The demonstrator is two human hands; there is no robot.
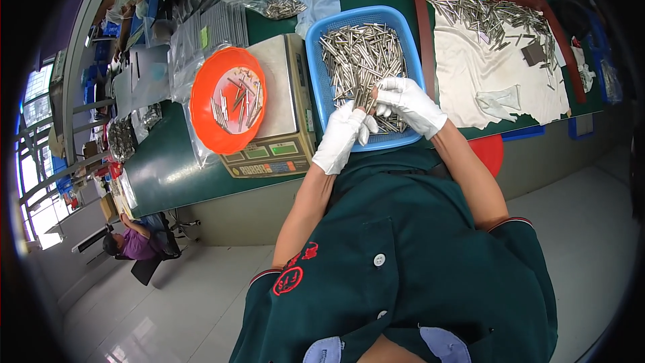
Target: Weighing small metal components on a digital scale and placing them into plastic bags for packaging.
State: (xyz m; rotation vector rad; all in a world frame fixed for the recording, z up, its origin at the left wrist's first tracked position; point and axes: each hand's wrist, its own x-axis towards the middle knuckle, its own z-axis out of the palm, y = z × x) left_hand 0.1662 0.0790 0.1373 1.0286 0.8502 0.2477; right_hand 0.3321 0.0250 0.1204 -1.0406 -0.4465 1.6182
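Observation:
A blue plastic basket (311,60) full of slim metal pins (363,54) stands on the table just in front of me. Over its near end, my left hand (342,136) and my right hand (410,104) come close together, both in white gloves with bare fingertips. Between them they hold a small bunch of the metal pins, points up, and the fingers of both hands are closed around it. Left of the basket, an orange bowl (201,104) with several loose pins in it rests on a weighing scale (279,81).
To the right, a white cloth (463,81) carries a spread of pins, a small dark block (534,54) and a loose glove (498,102), bordered by brown strips (418,20). Bagged pins (282,7) lie at the back. A person (138,238) sits far left.

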